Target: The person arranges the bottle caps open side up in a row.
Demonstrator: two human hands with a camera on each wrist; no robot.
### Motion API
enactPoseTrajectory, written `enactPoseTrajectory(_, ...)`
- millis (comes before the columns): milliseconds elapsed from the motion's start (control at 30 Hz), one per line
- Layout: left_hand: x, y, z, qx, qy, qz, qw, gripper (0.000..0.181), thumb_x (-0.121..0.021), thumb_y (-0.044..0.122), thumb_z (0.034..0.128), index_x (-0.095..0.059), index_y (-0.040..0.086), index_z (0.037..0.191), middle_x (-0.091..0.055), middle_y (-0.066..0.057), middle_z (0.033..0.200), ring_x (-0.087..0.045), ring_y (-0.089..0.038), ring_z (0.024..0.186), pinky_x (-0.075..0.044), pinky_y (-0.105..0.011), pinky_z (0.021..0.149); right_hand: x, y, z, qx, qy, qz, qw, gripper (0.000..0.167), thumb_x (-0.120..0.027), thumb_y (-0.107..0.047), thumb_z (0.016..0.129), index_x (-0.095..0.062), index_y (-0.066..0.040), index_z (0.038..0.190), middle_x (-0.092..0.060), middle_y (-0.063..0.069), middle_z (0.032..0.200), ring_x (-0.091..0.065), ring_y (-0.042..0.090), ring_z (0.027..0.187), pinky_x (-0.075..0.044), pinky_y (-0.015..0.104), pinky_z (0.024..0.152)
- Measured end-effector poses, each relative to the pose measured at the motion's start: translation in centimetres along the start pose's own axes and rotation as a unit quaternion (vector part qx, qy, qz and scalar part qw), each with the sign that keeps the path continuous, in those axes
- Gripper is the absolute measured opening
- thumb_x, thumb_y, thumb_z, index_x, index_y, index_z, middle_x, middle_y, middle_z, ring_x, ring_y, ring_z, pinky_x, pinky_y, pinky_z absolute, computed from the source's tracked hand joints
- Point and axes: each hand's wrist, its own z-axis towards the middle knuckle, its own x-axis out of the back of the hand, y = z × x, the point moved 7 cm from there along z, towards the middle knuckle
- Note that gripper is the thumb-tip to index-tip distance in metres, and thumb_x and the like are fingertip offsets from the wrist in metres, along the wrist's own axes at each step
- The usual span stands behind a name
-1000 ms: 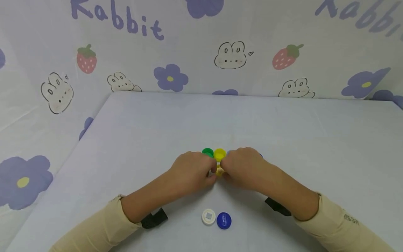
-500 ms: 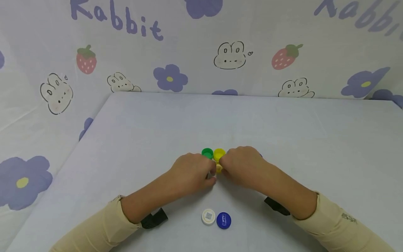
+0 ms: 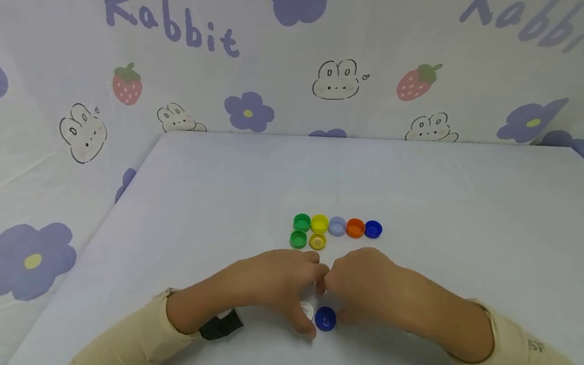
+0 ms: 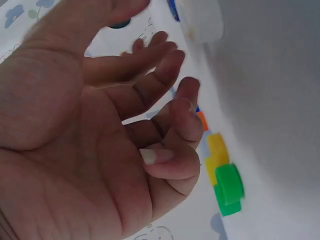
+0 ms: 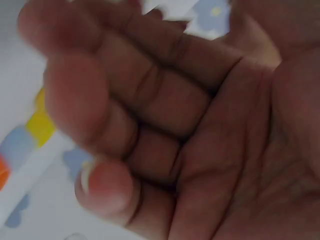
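Near the front of the table lie a white bottle cap (image 3: 307, 310) and a dark blue bottle cap (image 3: 326, 319), side by side. My left hand (image 3: 278, 281) arches over the white cap with thumb and fingers spread, partly covering it. In the left wrist view, the white cap (image 4: 201, 21) stands beyond the fingertips, with a gap to the loosely bent fingers. Just right of the blue cap hovers my right hand (image 3: 374, 289), its fingers bent. The palm of the right hand (image 5: 200, 125) holds nothing in the right wrist view.
Farther back, a row holds green (image 3: 301, 222), yellow (image 3: 319, 223), pale blue (image 3: 337, 226), orange (image 3: 355, 228) and blue (image 3: 373, 229) caps. In front sit another green cap (image 3: 298, 239) and a gold-yellow cap (image 3: 317, 241). Black straps (image 3: 221, 325) show by the left wrist.
Both hands have left the gold-yellow cap and come toward the front caps. The gold-yellow cap now sits below the yellow one, and the whole back row shows.
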Motion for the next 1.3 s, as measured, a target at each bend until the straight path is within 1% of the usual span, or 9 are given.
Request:
enactPoseTrajectory(67, -0.3, 0.1, 0.1, -0.007, -0.001, -0.003, 1.0, 0.055, -0.093, 0.045, 0.0725, -0.067, 0.021, 0.115, -0.055, 0.012, 0.095, -0.053, -0.005, 0.084, -0.047, -0.021, 0.076, -0.4, -0.9, -0.1, 0.006, 0.022, -0.036, 0.9991, 0.035, -0.09, -0.042, 0.077, -0.075, -0.015, 0.093, -0.054, -0.005, 0.063, -0.049, 0.014, 0.056, -0.047, 0.028, 0.056)
enactPoseTrajectory(167, -0.8, 0.2, 0.5, -0.028, -0.006, -0.025, 0.9993, 0.056, -0.094, 0.04, 0.072, -0.068, 0.021, 0.119, -0.055, 0.012, 0.091, -0.052, -0.005, 0.08, -0.046, -0.021, 0.071, -1.0, -2.2, -0.1, 0.024, 0.05, -0.081, 0.9952, 0.033, -0.089, -0.044, 0.077, -0.072, -0.016, 0.083, -0.052, -0.005, 0.061, -0.047, 0.013, 0.054, -0.047, 0.028, 0.052)
enactPoseTrajectory(333, -1.6, 0.2, 0.9, -0.055, -0.013, -0.044, 0.9974, 0.046, -0.095, 0.034, 0.072, -0.071, 0.024, 0.109, -0.056, 0.012, 0.086, -0.05, -0.004, 0.076, -0.043, -0.021, 0.065, -1.5, -3.7, -0.1, 0.067, 0.117, -0.125, 0.9829, 0.027, -0.089, -0.039, 0.077, -0.071, -0.02, 0.072, -0.044, -0.008, 0.055, -0.04, 0.01, 0.049, -0.04, 0.025, 0.045)
enactPoseTrajectory(433, -1.7, 0.2, 1.1, -0.056, -0.003, -0.035, 0.9978, 0.043, -0.095, 0.034, 0.0713, -0.071, 0.024, 0.106, -0.055, 0.012, 0.085, -0.049, -0.004, 0.074, -0.042, -0.021, 0.064, -1.4, -4.1, -0.2, 0.083, 0.16, -0.153, 0.9717, 0.03, -0.089, -0.038, 0.076, -0.066, -0.021, 0.066, -0.039, -0.008, 0.052, -0.034, 0.009, 0.047, -0.033, 0.024, 0.041)
enactPoseTrajectory(533, -1.7, 0.2, 1.2, -0.058, 0.006, -0.031, 0.9978, 0.039, -0.095, 0.032, 0.0717, -0.072, 0.023, 0.101, -0.055, 0.011, 0.082, -0.049, -0.005, 0.073, -0.041, -0.021, 0.062, -1.3, -4.3, -0.3, 0.086, 0.179, -0.169, 0.9652, 0.036, -0.088, -0.038, 0.076, -0.06, -0.02, 0.062, -0.038, -0.008, 0.052, -0.032, 0.008, 0.046, -0.03, 0.023, 0.039)
enactPoseTrajectory(833, -1.6, 0.3, 1.4, -0.067, 0.012, -0.055, 0.9962, 0.026, -0.091, 0.025, 0.0758, -0.069, 0.022, 0.088, -0.055, 0.01, 0.076, -0.048, -0.005, 0.068, -0.04, -0.021, 0.059, -1.1, -4.1, -0.4, 0.073, 0.176, -0.17, 0.9669, 0.038, -0.086, -0.034, 0.077, -0.056, -0.018, 0.06, -0.037, -0.008, 0.052, -0.032, 0.009, 0.046, -0.029, 0.024, 0.04)
enactPoseTrajectory(1000, -1.4, 0.2, 1.5, -0.061, 0.021, -0.089, 0.994, 0.021, -0.086, 0.022, 0.0796, -0.065, 0.024, 0.078, -0.054, 0.009, 0.07, -0.049, -0.006, 0.064, -0.039, -0.022, 0.055, -0.6, -3.6, -0.9, 0.079, 0.177, -0.149, 0.9697, 0.034, -0.086, -0.027, 0.079, -0.058, -0.017, 0.062, -0.037, -0.007, 0.053, -0.033, 0.01, 0.046, -0.029, 0.024, 0.041)
enactPoseTrajectory(1200, -0.5, -0.5, 1.2, -0.02, 0.04, -0.129, 0.9906, 0.022, -0.087, 0.025, 0.0807, -0.065, 0.024, 0.085, -0.06, 0.01, 0.074, -0.055, -0.008, 0.068, -0.044, -0.024, 0.06, 0.4, -2.8, -1.7, 0.079, 0.193, -0.117, 0.971, 0.029, -0.085, -0.021, 0.081, -0.057, -0.015, 0.075, -0.039, -0.006, 0.055, -0.036, 0.01, 0.047, -0.031, 0.025, 0.042)
enactPoseTrajectory(1300, 0.1, -0.9, 0.7, -0.015, 0.052, -0.16, 0.9857, 0.022, -0.085, 0.026, 0.0843, -0.065, 0.023, 0.092, -0.062, 0.009, 0.077, -0.056, -0.009, 0.067, -0.045, -0.024, 0.061, 1.1, -2.2, -2.1, 0.072, 0.21, -0.103, 0.9697, 0.027, -0.085, -0.017, 0.08, -0.059, -0.015, 0.08, -0.038, -0.006, 0.055, -0.036, 0.011, 0.047, -0.031, 0.025, 0.043)
